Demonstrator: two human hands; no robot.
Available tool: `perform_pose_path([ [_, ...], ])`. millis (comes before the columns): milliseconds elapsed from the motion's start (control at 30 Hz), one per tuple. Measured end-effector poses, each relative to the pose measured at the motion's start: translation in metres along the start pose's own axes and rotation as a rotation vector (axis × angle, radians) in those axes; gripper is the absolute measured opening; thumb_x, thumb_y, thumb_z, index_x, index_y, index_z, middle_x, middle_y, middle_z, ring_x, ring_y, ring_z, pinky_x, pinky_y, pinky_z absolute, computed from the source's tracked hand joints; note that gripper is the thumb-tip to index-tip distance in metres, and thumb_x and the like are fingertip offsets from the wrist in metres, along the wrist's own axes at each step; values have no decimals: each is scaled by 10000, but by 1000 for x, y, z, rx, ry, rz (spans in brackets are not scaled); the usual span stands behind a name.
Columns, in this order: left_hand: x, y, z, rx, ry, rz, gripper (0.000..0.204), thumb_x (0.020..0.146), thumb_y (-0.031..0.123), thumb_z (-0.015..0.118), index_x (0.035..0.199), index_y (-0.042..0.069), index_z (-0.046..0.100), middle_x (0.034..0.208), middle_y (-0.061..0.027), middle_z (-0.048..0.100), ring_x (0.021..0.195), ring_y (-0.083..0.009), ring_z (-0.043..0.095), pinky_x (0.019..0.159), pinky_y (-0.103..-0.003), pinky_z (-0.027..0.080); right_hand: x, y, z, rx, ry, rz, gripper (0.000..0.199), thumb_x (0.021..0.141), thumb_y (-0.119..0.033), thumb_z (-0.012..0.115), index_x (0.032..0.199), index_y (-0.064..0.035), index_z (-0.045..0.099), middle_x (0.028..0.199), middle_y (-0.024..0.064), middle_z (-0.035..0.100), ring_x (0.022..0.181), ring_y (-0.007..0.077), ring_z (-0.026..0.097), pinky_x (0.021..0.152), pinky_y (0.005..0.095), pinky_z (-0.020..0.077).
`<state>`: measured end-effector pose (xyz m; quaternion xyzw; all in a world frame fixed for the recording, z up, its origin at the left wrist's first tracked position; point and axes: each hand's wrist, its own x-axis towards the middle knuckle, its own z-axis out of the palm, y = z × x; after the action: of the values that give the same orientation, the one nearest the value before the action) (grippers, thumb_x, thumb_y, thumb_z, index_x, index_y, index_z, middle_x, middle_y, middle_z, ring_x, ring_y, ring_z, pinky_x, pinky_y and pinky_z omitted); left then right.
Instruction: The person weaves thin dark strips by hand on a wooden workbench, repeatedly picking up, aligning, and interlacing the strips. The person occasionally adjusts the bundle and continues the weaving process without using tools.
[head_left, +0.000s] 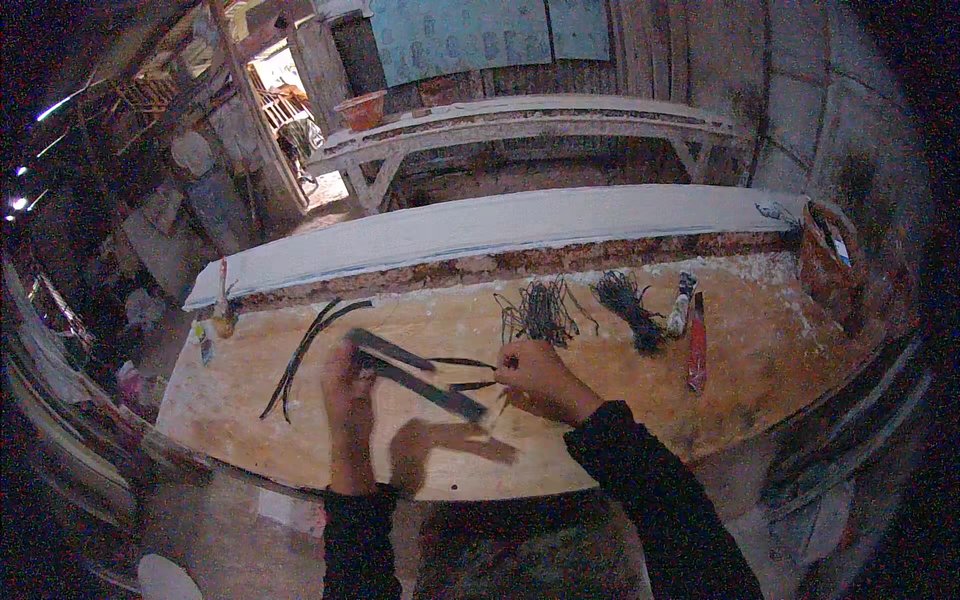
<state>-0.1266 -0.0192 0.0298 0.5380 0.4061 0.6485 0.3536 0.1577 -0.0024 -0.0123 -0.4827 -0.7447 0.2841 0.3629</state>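
Observation:
My left hand (pixel 348 385), slightly blurred, is closed around the left end of a pair of flat dark grey strips (pixel 425 388). They slant down to the right above the wooden tabletop (pixel 260 440). Thin black bands (pixel 462 362) run from the strips to my right hand (pixel 540 380), whose fingertips pinch their ends. How bands and strips are joined cannot be made out. Left of my left hand, several loose black bands (pixel 308 352) lie on the wood. Beyond my right hand rest a loose tangle of black cord (pixel 545 312) and a tied black bundle (pixel 628 305).
A slim red tool (pixel 697 345) and a crumpled white tube (pixel 681 305) lie at the right. A long whitish board (pixel 500 227) borders the far edge. A brown bag (pixel 828 265) stands far right, a small bottle (pixel 224 305) far left. Behind, a bench (pixel 560 122) holds an orange basin (pixel 362 110).

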Motion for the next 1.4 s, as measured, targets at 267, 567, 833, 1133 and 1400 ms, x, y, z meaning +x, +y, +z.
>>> perform_pose_path([
  [267, 8, 87, -107, -625, 374, 189, 187, 941, 250, 524, 997, 84, 587, 881, -30, 617, 709, -120, 562, 441, -211, 455, -1, -8, -3, -124, 33, 43, 229, 690, -250, 643, 721, -23, 641, 683, 154, 626, 622, 291, 619, 589, 388, 481],
  [567, 7, 52, -20, -76, 138, -130, 247, 873, 360, 583, 913, 116, 578, 763, 16, 528, 691, -112, 497, 529, -241, 386, -4, -15, -3, -136, 54, 55, 235, 740, -223, 615, 684, 5, 633, 638, 169, 622, 566, 321, 595, 603, 421, 481],
  [833, 22, -56, 101, -125, -358, -565, 135, 884, 149, 585, 945, 31, 610, 789, -47, 594, 709, -151, 580, 612, -309, 493, -1, -32, -6, 357, 121, 313, 244, 856, -284, 609, 836, -45, 655, 717, 41, 615, 579, 142, 570, 513, 292, 446],
  [1133, -21, 11, 127, -555, -220, -689, 80, 886, 40, 543, 926, -29, 534, 810, -105, 593, 689, -213, 616, 596, -352, 547, -5, -23, 3, 844, 23, 260, 232, 878, -234, 622, 940, -12, 642, 786, 40, 632, 688, 119, 605, 561, 260, 507],
  [1400, -15, 16, 121, -294, -315, -555, 76, 877, 18, 551, 911, -42, 521, 812, -121, 587, 675, -238, 624, 595, -390, 557, -5, -41, -11, 737, -20, 397, 122, 854, -104, 637, 882, 9, 600, 770, 29, 583, 677, 117, 577, 544, 270, 501],
])
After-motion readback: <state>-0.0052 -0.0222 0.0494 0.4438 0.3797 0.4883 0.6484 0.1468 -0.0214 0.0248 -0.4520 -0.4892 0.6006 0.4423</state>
